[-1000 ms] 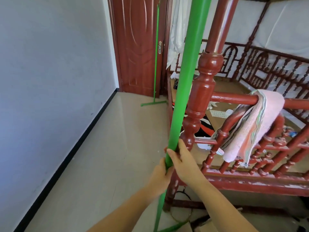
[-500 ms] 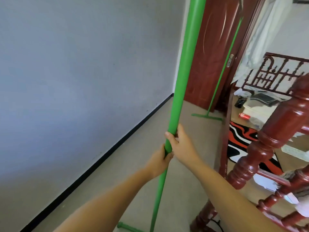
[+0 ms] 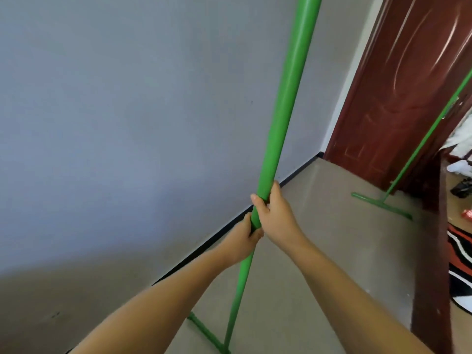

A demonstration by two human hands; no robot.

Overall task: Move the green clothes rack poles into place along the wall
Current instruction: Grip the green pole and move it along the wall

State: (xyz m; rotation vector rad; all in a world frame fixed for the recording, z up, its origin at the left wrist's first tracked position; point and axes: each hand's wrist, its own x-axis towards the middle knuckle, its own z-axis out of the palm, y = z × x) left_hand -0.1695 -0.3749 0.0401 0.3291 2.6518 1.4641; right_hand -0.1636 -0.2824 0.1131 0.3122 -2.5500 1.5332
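Observation:
A thick green rack pole (image 3: pixel 286 103) stands nearly upright in the middle of the view, a short way out from the grey wall (image 3: pixel 127 123). Its green foot bar (image 3: pixel 207 333) shows on the floor at the bottom. My right hand (image 3: pixel 274 213) is wrapped around the pole at mid height. My left hand (image 3: pixel 245 238) grips it just below, touching the right hand. A second, thinner green pole (image 3: pixel 429 136) with its own foot bar (image 3: pixel 380 205) leans by the dark red door at the right.
A dark red wooden door (image 3: pixel 408 85) closes off the far end of the passage. A dark red wooden bed edge (image 3: pixel 431 277) and a red, black and white patterned mat (image 3: pixel 459 251) lie along the right. Beige tiled floor (image 3: pixel 332 238) runs between wall and bed.
The view has swung left toward the grey wall. The held pole has moved away from the red bedpost toward the wall, and both hands keep the same grip.

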